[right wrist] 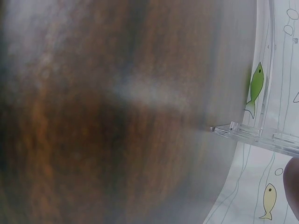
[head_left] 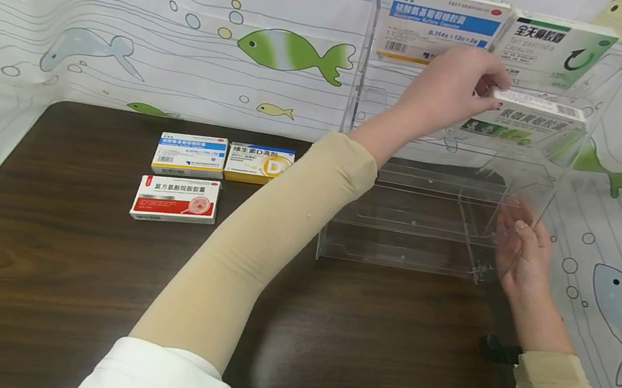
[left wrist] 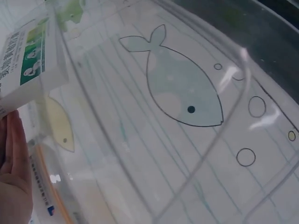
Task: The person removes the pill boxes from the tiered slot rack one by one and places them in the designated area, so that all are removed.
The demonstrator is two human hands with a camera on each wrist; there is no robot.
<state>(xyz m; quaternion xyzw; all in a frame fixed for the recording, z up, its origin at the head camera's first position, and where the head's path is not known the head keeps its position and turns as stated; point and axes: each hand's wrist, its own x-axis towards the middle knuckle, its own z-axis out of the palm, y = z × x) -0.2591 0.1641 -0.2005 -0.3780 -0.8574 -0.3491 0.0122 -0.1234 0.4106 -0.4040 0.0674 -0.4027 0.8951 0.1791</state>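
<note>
My left hand (head_left: 449,83) reaches up to the clear acrylic rack (head_left: 414,221) and pinches a white and green medicine box (head_left: 536,122) by its left end. In the left wrist view, that medicine box (left wrist: 39,65) shows at the left edge above the fingers (left wrist: 18,149). Lower down, my right hand (head_left: 526,254) grips the rack's right side, its fingers partly seen through the plastic. The right wrist view shows only one blurred fingertip (right wrist: 292,184) beside the rack's clear edge (right wrist: 268,139).
On the rack's top tier stand a blue-banded glucosamine box (head_left: 444,24) and a green and white capsule box (head_left: 554,49). Left on the dark table (head_left: 57,268) lie another blue-banded box (head_left: 190,154), a vitamin D box (head_left: 257,164) and a red and white box (head_left: 177,199).
</note>
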